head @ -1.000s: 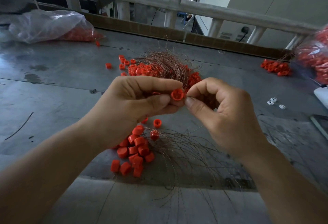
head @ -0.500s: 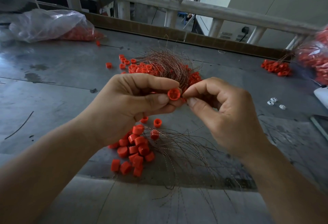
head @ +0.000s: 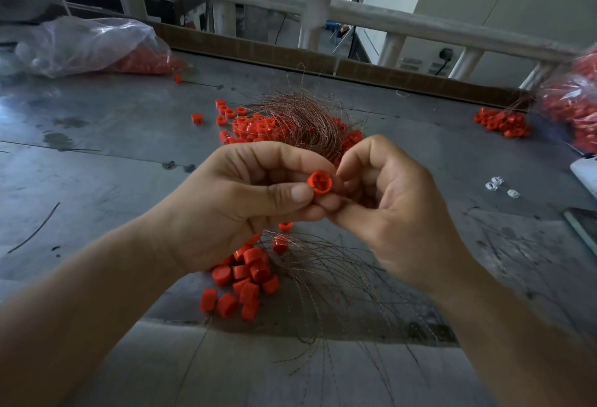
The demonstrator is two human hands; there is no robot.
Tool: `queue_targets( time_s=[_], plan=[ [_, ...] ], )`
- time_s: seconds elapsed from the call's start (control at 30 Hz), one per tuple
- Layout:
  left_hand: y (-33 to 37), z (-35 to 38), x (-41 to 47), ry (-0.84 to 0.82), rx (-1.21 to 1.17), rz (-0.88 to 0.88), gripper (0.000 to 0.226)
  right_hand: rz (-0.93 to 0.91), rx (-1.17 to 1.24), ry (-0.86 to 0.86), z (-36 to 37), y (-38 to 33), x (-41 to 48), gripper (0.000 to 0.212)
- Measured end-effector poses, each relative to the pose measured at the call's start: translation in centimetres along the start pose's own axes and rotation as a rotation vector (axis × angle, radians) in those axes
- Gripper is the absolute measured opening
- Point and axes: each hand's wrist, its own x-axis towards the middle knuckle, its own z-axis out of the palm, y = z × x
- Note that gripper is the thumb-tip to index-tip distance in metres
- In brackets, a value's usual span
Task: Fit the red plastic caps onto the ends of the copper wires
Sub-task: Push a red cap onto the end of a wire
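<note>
Left hand (head: 232,200): pinching a cap (head: 319,182) between thumb and forefinger, above the table (head: 97,154).
Right hand (head: 387,209): curling against the cap; grip on a wire, cannot tell.
Below: hands partly hiding loose caps (head: 245,277) and wires (head: 339,293).
Beyond: bundle (head: 307,119) lying behind; bag (head: 90,45) sitting far left.

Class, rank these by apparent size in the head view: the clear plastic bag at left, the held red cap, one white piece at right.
1. clear plastic bag
2. red cap
3. white piece (cap sits nearer the camera, so unsure)
</note>
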Motion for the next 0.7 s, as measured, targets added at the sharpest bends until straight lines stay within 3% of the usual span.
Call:
queue_targets(
  time_s=[0.17, 0.27, 0.4, 0.53, 0.7],
  plan=[
    [-0.1, -0.1, 0.1, 0.048, 0.008, -0.024, 0.023, 0.059, -0.004, -0.067, -1.1, 0.3, 0.6, 0.023],
    [-0.1, -0.2, 0.1, 0.083, 0.031, -0.053, 0.023, 0.089, -0.031, 0.032, -2.8, 1.1, 1.4, 0.014],
    [-0.4, -0.2, 0.1, 0.113, 0.047, -0.089, 0.023, 0.146, -0.335, 0.145, -4.1, 3.8, 2.3, 0.017],
    [-0.6, 0.0, 0.2, 0.142, 0.051, -0.121, 0.019, 0.211, -0.559, 0.049, -3.6, 6.4, 3.0, 0.010],
    [-0.4, 0.2, 0.1, 0.175, 0.071, -0.143, 0.022, 0.148, -0.695, -0.021, -2.5, 7.9, 3.9, 0.028]
  ],
)
